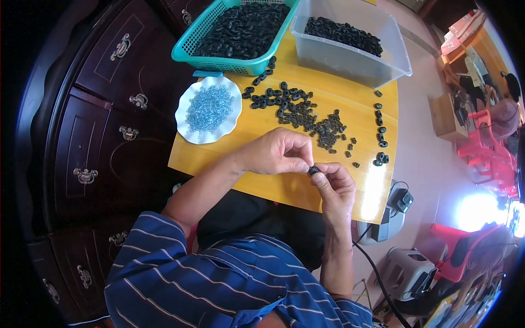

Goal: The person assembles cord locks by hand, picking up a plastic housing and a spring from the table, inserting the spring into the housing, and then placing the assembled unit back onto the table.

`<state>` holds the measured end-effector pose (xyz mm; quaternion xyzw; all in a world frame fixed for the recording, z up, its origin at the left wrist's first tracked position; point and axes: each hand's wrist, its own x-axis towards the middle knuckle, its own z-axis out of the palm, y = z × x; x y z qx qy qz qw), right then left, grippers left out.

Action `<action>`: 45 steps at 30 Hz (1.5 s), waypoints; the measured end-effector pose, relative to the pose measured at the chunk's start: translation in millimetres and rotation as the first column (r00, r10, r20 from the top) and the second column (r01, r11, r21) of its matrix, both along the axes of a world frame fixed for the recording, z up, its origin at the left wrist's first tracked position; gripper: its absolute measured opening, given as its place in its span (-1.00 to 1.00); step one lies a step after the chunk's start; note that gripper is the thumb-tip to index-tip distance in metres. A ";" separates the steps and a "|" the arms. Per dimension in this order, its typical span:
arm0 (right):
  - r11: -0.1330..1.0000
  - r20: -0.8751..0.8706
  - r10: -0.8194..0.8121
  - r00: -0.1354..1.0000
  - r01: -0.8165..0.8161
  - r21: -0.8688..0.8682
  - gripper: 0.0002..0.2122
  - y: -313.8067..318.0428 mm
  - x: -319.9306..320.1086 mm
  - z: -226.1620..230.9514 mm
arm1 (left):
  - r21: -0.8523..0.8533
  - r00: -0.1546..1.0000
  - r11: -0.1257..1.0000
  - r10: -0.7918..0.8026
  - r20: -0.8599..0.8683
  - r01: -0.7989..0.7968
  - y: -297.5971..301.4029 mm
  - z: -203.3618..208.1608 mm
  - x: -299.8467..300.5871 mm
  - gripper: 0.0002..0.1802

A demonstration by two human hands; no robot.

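Note:
Between my fingertips is a small black plastic part [313, 170], held over the near edge of the yellow table [262, 183]. My right hand [337, 188] pinches it between thumb and finger. My left hand [276, 153] is closed in a pinch at its upper edge; anything tiny between those fingertips is hidden. Just beyond my hands lie a loose pile of small dark pieces [330, 131] and a spread of larger black oval parts [281, 100]. To the left of them, a white scalloped plate [235, 121] holds a heap of small shiny bluish pieces [210, 108].
At the back stand a teal mesh basket [254, 66] and a translucent plastic bin [350, 68], both holding black parts. A line of black parts [380, 123] runs along the right side. Dark wooden cabinets [109, 109] rise at left; a black cable [377, 268] hangs at right.

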<state>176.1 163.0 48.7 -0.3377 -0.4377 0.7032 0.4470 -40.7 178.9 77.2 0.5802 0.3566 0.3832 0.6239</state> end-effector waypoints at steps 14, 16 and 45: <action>0.998 0.178 -0.025 0.984 0.014 0.064 -0.91 -3.4 -5.9 -2.4 | 0.172 0.960 0.984 0.088 -0.267 -0.042 -3.4 -1.4 0.8 -0.90; 1.000 0.151 -0.017 0.988 0.017 0.005 -0.90 -4.6 -4.2 -5.3 | 0.188 0.959 0.982 0.084 -0.269 -0.033 -3.4 2.2 1.1 -0.91; 0.938 -0.276 -0.064 0.959 -0.037 -0.345 -0.87 6.3 -1.0 -8.3 | 0.849 0.672 0.527 0.635 -0.381 -0.017 -12.3 10.1 40.3 -0.67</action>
